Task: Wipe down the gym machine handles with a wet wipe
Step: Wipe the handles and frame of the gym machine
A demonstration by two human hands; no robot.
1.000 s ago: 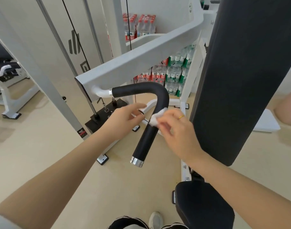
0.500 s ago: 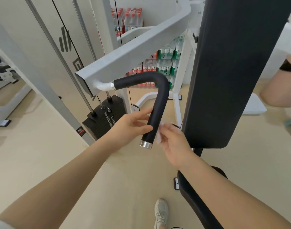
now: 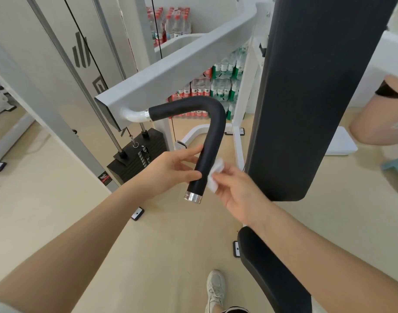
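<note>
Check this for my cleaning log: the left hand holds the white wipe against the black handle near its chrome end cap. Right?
Wrong hand. In the head view the right hand pinches the wipe against the black handle near its chrome end cap; the left hand only steadies the handle.

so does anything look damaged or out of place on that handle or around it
Nothing stands out. The black handle looks intact, with its metal end cap in place. The left hand steadies it while the right hand presses the wet wipe against its lower section. No spills show on the floor.
</note>
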